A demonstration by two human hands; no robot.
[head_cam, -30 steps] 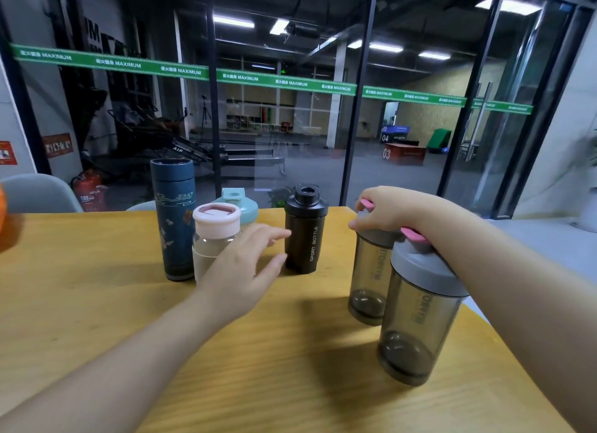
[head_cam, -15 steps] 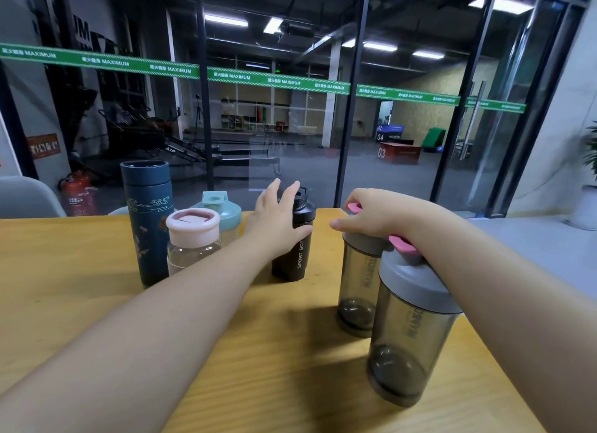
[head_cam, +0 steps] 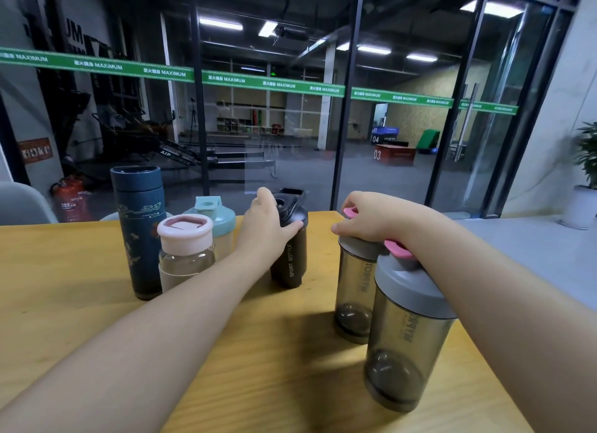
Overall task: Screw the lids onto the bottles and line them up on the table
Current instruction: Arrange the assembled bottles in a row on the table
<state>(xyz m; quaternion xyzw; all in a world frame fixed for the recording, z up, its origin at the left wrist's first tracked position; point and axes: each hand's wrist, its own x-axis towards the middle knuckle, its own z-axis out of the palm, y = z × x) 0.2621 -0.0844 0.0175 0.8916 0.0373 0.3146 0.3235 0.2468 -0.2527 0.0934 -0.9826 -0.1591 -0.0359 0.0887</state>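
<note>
On the yellow wooden table (head_cam: 80, 319), near its far edge: black bottle (head_cam: 292, 255) marked SPORT BOTTLE, dark lid (head_cam: 290, 206) with a loop handle on top, tilted a little to the right. Gripped at the lid by the left hand (head_cam: 265, 226), thumb across the lid's front rim, other fingers hidden behind it. Just right of that, smoky shaker bottle (head_cam: 353, 290) with grey lid and pink flip cap (head_cam: 350, 212), upright; right hand (head_cam: 371, 218) resting on top of its lid, fingers curled down over it, probably gripping, though the hold is partly hidden. Nearer the camera and touching it, second smoky shaker bottle (head_cam: 407, 345), same grey lid, under the right forearm. Left of the black bottle, grouped close: tall navy flask (head_cam: 139, 229), clear bottle with pink lid (head_cam: 185, 251), teal-lidded bottle (head_cam: 214, 226) behind it.
</note>
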